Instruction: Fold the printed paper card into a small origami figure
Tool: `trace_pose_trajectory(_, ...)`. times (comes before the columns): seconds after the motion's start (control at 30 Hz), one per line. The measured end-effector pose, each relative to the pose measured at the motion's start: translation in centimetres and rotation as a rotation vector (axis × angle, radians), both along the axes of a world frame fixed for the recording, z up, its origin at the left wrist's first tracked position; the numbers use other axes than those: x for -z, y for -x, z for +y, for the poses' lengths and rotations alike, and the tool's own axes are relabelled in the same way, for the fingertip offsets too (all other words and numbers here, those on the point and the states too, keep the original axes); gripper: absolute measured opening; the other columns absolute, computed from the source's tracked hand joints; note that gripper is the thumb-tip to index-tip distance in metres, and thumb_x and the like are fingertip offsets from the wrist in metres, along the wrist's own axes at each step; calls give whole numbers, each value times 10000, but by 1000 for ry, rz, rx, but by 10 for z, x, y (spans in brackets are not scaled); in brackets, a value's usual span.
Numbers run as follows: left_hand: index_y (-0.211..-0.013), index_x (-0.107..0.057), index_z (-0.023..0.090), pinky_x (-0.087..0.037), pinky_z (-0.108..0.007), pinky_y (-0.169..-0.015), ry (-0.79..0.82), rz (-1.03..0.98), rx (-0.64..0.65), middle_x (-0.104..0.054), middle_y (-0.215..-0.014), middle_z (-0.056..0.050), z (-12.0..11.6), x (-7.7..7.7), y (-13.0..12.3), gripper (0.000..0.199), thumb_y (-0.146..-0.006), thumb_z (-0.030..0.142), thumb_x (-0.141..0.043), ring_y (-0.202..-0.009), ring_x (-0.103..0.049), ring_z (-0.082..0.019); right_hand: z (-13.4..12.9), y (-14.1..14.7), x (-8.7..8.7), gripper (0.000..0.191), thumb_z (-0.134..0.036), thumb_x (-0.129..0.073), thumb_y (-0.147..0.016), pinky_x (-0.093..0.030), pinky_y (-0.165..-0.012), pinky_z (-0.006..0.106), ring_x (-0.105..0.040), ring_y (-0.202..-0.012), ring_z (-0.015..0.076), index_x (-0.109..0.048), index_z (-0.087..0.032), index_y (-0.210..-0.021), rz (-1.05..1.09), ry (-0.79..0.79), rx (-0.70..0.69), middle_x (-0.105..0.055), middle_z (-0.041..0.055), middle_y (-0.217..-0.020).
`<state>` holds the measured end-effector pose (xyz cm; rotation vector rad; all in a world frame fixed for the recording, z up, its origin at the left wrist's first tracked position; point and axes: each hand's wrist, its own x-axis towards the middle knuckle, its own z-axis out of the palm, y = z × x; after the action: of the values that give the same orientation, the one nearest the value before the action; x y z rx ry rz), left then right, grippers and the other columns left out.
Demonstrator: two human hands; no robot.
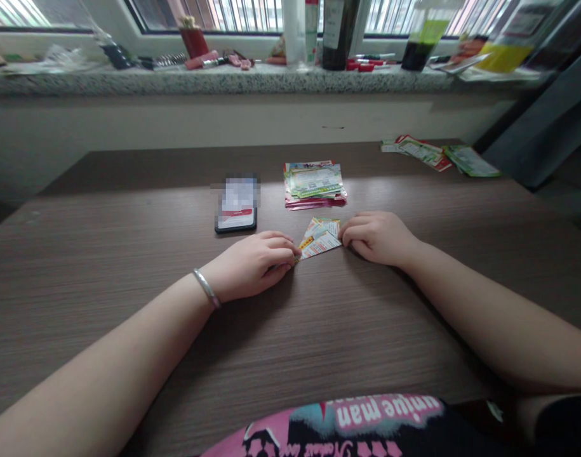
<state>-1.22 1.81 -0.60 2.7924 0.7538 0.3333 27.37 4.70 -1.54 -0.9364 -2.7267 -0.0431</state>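
A folded piece of printed paper (322, 240), white, yellow and green with small text, lies on the brown table between my hands. My left hand (267, 261), with a silver bangle at the wrist, has its fingers closed on the paper's left corner. At the opposite edge, the bent fingers of my right hand (373, 236) grip the paper's right side. Parts of both ends are covered by my fingers. Just beyond it sits a stack of colourful printed papers (316, 182), green-white on top with red ones underneath.
A phone (237, 206) with its screen lit lies left of the stack. More printed papers (426, 152) are spread at the table's far right corner. Behind the table, a speckled stone windowsill (252, 81) carries a dark bottle (338, 35), a red container (193, 39) and several small items.
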Motion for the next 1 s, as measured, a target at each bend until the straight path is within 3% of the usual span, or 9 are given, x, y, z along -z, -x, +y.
trace_pose_trajectory(0.07, -958, -653, 204, -436, -347, -1009, -7, -12, 10, -673, -1075, -41, -4, -2, -4, 220, -921, 201, -436, -1175, -523, -193, -4, 8, 0, 196, -136, -465, -819, -455, -758, 304, -614, -843, 191, -651, -193, -838, 18, 16, 102, -692, 33, -863)
trace_pose_trajectory(0.13, -941, -660, 237, -296, -485, -1113, -46, 8, -30, -690, -1027, -6, -9, -5, -9, 216, -913, 205, -448, -1212, -506, -217, -7, 15, 1, 205, -220, -464, -869, -465, -830, 341, -606, -909, 214, -646, -167, -949, 27, 24, 134, -688, 67, -939)
trace_pose_trajectory(0.23, -958, -663, 250, -183, -555, -1142, -56, 39, -59, -692, -1005, -5, -15, -5, -14, 238, -911, 198, -436, -1181, -540, -207, -10, 22, 3, 338, -337, -469, -906, -316, -1072, 489, -563, -1096, 262, -609, -148, -1148, 24, -8, 152, -638, 107, -1176)
trace_pose_trajectory(0.3, -992, -660, 247, -234, -518, -1134, -51, 33, -72, -676, -1064, -22, -16, -3, -16, 248, -913, 202, -429, -1140, -567, -187, -10, 23, 6, 402, -394, -474, -910, -239, -1111, 550, -528, -1164, 283, -585, -163, -1220, 16, 7, 163, -598, 112, -1259)
trace_pose_trajectory(0.4, -1111, -620, 244, -259, -461, -1142, -69, 9, -40, -667, -1078, -22, -14, 1, -16, 287, -913, 181, -423, -1041, -607, -146, -9, 24, 8, 430, -414, -486, -907, -315, -1080, 525, -493, -1206, 289, -575, -197, -1267, 15, 44, 153, -556, 112, -1315)
trace_pose_trajectory(0.57, -1212, -556, 182, -254, -502, -1142, -146, -13, -241, -598, -1209, -93, -12, 5, -17, 353, -878, 291, -528, -1142, -552, -214, -11, 27, 9, 429, -334, -488, -906, -345, -1088, 466, -442, -1263, 277, -544, -198, -1309, 16, 59, 91, -513, 105, -1359)
trace_pose_trajectory(0.8, -1195, -576, 216, -155, -577, -1153, -81, 63, -280, -574, -1311, -61, -12, 5, -14, 315, -945, 286, -396, -1238, -503, -223, -13, 27, 10, 453, -306, -495, -899, -347, -1099, 458, -421, -1299, 285, -521, -174, -1332, 36, 113, 79, -477, 124, -1399)
trace_pose_trajectory(0.9, -1241, -571, 226, -227, -585, -1127, -104, 106, -273, -566, -1318, -68, -11, 4, -12, 350, -937, 301, -415, -1283, -448, -275, -12, 26, 11, 461, -315, -498, -901, -347, -1098, 466, -414, -1311, 284, -514, -180, -1342, 59, 146, 81, -469, 129, -1410)
trace_pose_trajectory(1.0, -1290, -544, 212, -356, -455, -1101, -59, 123, -170, -522, -1348, -93, -12, 1, -10, 415, -888, 299, -495, -1310, -414, -271, -10, 24, 12, 466, -330, -507, -900, -331, -1105, 484, -396, -1326, 290, -515, -186, -1342, 72, 166, 70, -460, 132, -1421)
